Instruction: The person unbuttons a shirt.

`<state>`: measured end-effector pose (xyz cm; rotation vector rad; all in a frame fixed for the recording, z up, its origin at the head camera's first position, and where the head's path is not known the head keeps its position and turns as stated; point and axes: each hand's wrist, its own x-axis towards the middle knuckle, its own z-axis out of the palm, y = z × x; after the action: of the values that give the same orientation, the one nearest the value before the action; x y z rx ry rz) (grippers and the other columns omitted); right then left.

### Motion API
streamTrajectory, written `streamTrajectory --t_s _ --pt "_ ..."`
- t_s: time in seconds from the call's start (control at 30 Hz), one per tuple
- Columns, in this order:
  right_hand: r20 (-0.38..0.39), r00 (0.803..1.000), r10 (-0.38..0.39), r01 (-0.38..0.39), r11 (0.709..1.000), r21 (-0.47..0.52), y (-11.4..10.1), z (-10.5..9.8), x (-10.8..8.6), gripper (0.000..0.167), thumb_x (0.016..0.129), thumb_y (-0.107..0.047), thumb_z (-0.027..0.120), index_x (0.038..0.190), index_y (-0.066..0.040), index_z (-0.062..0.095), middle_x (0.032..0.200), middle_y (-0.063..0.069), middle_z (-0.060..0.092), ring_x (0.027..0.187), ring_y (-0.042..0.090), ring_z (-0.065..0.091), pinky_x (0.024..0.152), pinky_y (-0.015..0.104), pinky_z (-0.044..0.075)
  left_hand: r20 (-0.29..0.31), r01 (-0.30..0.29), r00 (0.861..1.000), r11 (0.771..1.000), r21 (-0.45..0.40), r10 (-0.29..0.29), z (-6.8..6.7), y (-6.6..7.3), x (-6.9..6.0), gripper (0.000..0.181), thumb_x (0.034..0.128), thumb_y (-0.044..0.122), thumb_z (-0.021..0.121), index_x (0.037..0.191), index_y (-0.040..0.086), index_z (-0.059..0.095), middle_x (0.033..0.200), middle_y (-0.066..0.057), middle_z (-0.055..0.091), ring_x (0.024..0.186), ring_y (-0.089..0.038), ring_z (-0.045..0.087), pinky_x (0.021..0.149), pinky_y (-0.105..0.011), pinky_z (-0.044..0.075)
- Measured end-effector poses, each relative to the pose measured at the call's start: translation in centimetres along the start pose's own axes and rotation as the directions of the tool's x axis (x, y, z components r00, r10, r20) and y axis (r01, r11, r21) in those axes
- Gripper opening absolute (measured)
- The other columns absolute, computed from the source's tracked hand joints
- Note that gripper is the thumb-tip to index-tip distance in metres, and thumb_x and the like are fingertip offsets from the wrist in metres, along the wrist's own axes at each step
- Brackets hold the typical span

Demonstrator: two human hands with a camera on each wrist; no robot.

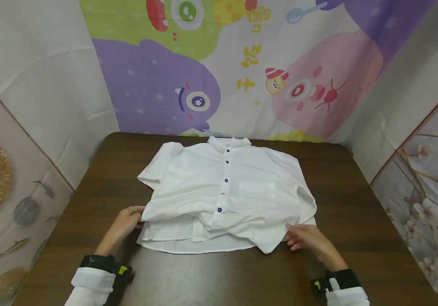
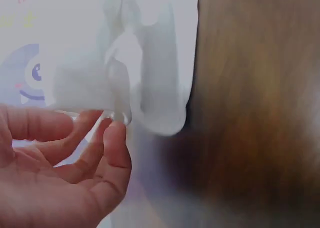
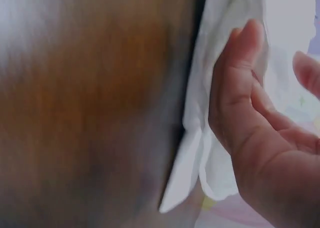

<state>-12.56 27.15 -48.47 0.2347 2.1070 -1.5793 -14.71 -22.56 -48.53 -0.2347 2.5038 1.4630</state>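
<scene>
A white short-sleeved shirt (image 1: pixel 200 182) with dark buttons lies front up, its collar toward the back and its lower front bunched in folds above the back hem. At its lower left edge, my left hand (image 1: pixel 124 221) pinches the cloth; the left wrist view shows thumb and fingertips of this hand (image 2: pixel 70 163) meeting at the shirt's edge (image 2: pixel 90 77). My right hand (image 1: pixel 312 243) is at the lower right edge, fingertips against the cloth. In the right wrist view, the hand (image 3: pixel 270 123) has bent fingers spread apart beside the shirt (image 3: pixel 220 173); any contact behind them is hidden.
The shirt lies on a dark brown wooden table (image 1: pixel 349 199). A cartoon-printed cloth (image 1: pixel 157 89) hangs behind the table's back edge, and patterned sheets (image 1: pixel 429 204) stand along both sides. Black bands with devices are on both wrists, over white sleeves.
</scene>
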Motion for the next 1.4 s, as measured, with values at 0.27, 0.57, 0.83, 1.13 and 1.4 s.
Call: streamTrajectory --t_s 0.27,0.57,0.83,1.13,1.4 --pt "0.010 1.000 -0.029 0.029 1.000 0.008 0.8 2.1 0.5 0.026 0.089 -0.024 0.060 0.076 -0.001 0.060 0.067 0.002 0.063 0.060 0.011 0.061 0.058 0.026 0.053 0.011 0.020 1.000 1.000 -0.024 -0.020 1.0 -0.1 -1.3 0.048 0.0876 0.014 0.056 0.129 -0.008 0.046 0.129 -0.026 0.046 0.109 -0.033 0.048 0.083 -0.035 0.041" --pt "-0.179 0.972 -0.150 0.150 0.989 -0.017 -1.1 2.1 0.3 0.025 0.093 -0.017 0.054 0.101 0.007 0.056 0.080 -0.003 0.059 0.071 0.008 0.057 0.070 0.026 0.049 -0.228 -0.024 0.974 0.993 -0.117 -0.003 1.2 1.1 -0.2 0.041 0.0921 0.035 0.055 0.112 -0.001 0.058 0.102 -0.010 0.060 0.091 -0.021 0.052 0.071 -0.022 0.040" --pt "-0.247 0.936 -0.253 0.289 0.949 0.124 -4.4 1.0 -0.4 0.043 0.101 -0.026 0.034 0.131 0.005 0.029 0.101 -0.006 0.047 0.088 0.002 0.051 0.078 0.018 0.045 -0.292 -0.138 0.951 0.986 -0.097 0.105 1.0 3.0 1.1 0.035 0.0975 0.030 0.043 0.113 -0.001 0.048 0.103 -0.016 0.052 0.088 -0.021 0.046 0.074 -0.027 0.038" --pt "-0.262 0.954 -0.148 0.117 0.985 -0.129 -4.5 -0.9 -1.6 0.049 0.101 -0.023 0.035 0.139 0.005 0.022 0.130 0.030 0.040 0.100 0.025 0.055 0.076 0.032 0.050 -0.143 -0.084 0.984 0.982 0.169 0.109 0.6 3.1 1.9 0.031 0.0988 0.023 0.039 0.118 -0.001 0.045 0.120 -0.027 0.052 0.106 -0.040 0.051 0.085 -0.052 0.041" --pt "-0.074 0.995 -0.069 0.036 0.925 -0.378 -0.9 -1.0 -1.6 0.039 0.092 -0.003 0.041 0.126 0.011 0.032 0.065 0.011 0.054 0.038 0.012 0.046 0.041 0.030 0.044 0.078 -0.075 0.996 0.916 0.394 0.048 1.3 1.0 1.8 0.037 0.0946 0.018 0.047 0.123 -0.006 0.044 0.122 -0.034 0.052 0.110 -0.047 0.052 0.085 -0.053 0.045"
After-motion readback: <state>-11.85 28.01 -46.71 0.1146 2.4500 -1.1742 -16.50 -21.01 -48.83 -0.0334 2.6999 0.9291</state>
